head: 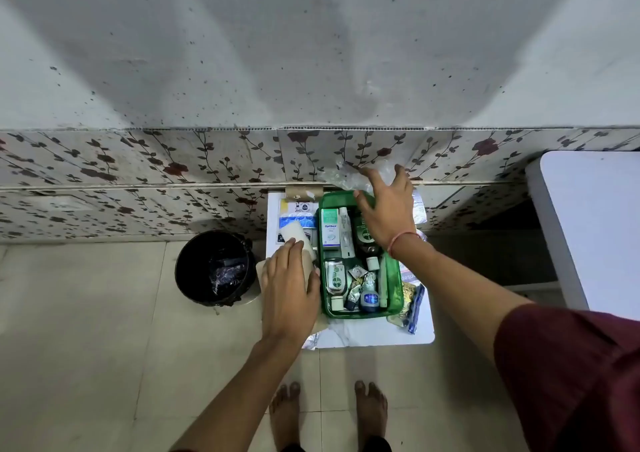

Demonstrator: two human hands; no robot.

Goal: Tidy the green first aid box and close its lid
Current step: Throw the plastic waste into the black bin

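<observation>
A: Pale tiled floor, a speckled grey wall with a rose-vine patterned band at the base, and a small white table point(349, 337) pushed against it. What sits on the table?

B: The green first aid box point(362, 311), lid off or folded back; I cannot tell which. It is at the table's centre, long axis running twelve to six. At its nine o'clock, on the floor, stands a black bin point(213, 268).

A: And the hands?

B: The right hand point(386, 209) is at the box's twelve o'clock rim, fingers spread over crinkled clear plastic point(343, 178) lying against the wall; whether it has actually gripped it, I cannot tell. The left hand point(289, 289) is just beside the box at nine o'clock, curled around a white roll point(294, 235).

A: Which matters for the next move?

B: My guess: the roll lies left of the box, so the left hand is nearer to drop it in.

A: Any writing?

B: A white-green carton point(329, 230) reads "Optibox". The small bottle point(336, 278) carries a green logo, probably Dettol; too blurred to confirm.
</observation>
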